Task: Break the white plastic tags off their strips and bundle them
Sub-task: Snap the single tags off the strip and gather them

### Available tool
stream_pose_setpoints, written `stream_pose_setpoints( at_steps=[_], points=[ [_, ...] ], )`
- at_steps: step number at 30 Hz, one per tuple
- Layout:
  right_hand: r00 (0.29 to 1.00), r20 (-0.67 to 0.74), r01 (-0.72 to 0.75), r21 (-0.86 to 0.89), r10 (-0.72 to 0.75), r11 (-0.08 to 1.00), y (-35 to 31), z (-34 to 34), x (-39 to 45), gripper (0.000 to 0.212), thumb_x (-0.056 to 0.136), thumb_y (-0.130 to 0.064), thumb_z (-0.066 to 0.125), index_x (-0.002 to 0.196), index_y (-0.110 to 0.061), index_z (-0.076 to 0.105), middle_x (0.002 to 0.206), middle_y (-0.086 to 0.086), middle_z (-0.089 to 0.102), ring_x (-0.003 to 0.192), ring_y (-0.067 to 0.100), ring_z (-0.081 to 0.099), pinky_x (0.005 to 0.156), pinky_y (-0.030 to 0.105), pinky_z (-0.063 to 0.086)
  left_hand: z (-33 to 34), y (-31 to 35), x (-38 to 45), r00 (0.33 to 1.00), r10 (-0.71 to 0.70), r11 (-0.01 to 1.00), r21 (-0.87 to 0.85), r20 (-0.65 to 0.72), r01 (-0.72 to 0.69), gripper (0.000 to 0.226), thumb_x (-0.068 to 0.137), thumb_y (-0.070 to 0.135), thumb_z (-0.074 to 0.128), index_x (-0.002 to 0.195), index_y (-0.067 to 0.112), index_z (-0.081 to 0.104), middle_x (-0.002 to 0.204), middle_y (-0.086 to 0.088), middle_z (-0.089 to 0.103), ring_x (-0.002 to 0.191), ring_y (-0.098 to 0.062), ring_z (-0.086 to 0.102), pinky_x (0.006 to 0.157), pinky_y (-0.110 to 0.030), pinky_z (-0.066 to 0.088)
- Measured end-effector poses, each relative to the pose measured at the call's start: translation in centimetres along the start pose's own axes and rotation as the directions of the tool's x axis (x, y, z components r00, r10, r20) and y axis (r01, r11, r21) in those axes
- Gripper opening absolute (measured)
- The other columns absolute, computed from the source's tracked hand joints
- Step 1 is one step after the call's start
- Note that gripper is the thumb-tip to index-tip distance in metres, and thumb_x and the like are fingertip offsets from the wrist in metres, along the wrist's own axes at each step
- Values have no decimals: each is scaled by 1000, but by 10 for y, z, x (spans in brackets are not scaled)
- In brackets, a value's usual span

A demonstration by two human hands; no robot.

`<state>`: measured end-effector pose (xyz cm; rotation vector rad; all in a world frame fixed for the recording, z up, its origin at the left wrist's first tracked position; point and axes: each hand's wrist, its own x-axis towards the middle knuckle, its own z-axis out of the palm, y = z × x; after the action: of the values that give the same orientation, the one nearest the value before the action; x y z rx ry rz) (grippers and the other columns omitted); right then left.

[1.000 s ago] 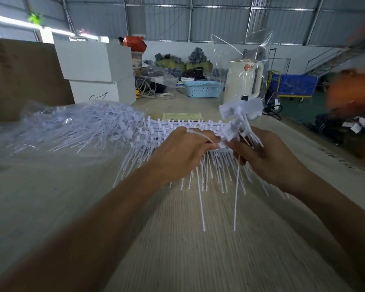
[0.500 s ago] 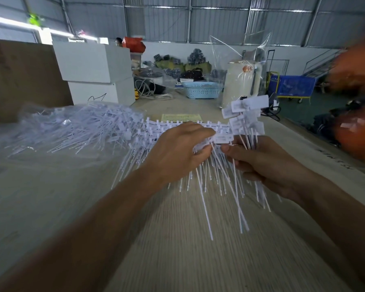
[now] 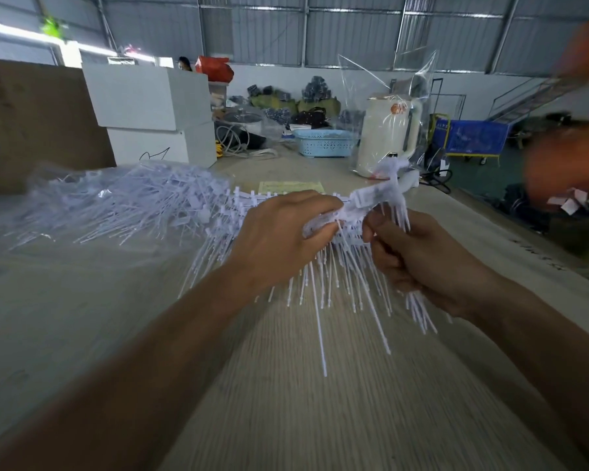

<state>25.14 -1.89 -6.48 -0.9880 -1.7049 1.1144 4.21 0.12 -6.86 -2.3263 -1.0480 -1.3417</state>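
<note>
both hands (image 3: 351, 246) on white tags (image 3: 371, 198)

The right hand (image 3: 432, 260) has tipped its bunch of tags (image 3: 385, 192) sideways toward the left hand (image 3: 279, 239), which now pinches one.

Both forearms bare to frame edge, no sleeves; left hand (image 3: 279, 239) & right hand (image 3: 422, 256) ungloved.

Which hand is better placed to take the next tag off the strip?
Left. The left hand already pinches a tag at the strip; the right hand is full, its grip holding the bundle.
</note>
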Motion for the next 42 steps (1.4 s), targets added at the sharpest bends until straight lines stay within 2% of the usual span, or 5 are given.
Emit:
stream_pose_setpoints(
  at_steps=[11, 20, 26, 36, 42],
  points=[
    [914, -71, 127, -884, -399, 451, 2, -30, 3, 30, 95, -13, 61, 70, -29, 52, 62, -4, 54, 57, 18, 47, 59, 39, 43, 6, 3, 1, 967, -80, 915, -366, 242, 167, 15, 92, 19, 69, 103, 21, 78, 87, 30, 68, 78, 9, 64, 64, -6, 41],
    [965, -248, -129, -172, 84, 977, -4, -15, 3, 41, 101, -39, 54, 73, -19, 75, 47, -6, 31, 40, 11, 24, 38, 20, 22, 6, 4, -2, 965, 2, 987, -153, 262, 40, 30, 86, 27, 74, 116, 21, 71, 105, 3, 73, 95, -15, 63, 82, -42, 52],
    [982, 145, -116, -48, 122, 992, -2, 3, -4, 33, 93, -46, 63, 65, -29, 61, 54, -9, 32, 44, 7, 24, 39, 19, 22, 3, 14, 1, 974, -57, 953, -277, 220, 119, 42, 77, 26, 79, 105, 41, 52, 92, 16, 69, 82, 0, 64, 67, -19, 50],
    [966, -51, -240, 174, 253, 955, -7, -8, 1, 29, 96, -32, 63, 72, -17, 59, 56, -4, 41, 42, 9, 22, 35, 18, 19, -2, 1, -2, 961, 43, 991, -131, 274, -7, 43, 97, 14, 58, 139, 14, 57, 131, -2, 64, 121, -17, 54, 106, -32, 41],
    [983, 3, -183, 142, 184, 973, -8, -1, -2, 25, 96, -30, 64, 78, -12, 60, 57, -3, 44, 43, 8, 24, 36, 18, 22, -4, 3, -3, 953, 217, 972, 39, 209, -230, 29, 89, -2, 67, 118, -4, 68, 100, -19, 74, 88, -34, 71, 71, -47, 59]
  ],
)
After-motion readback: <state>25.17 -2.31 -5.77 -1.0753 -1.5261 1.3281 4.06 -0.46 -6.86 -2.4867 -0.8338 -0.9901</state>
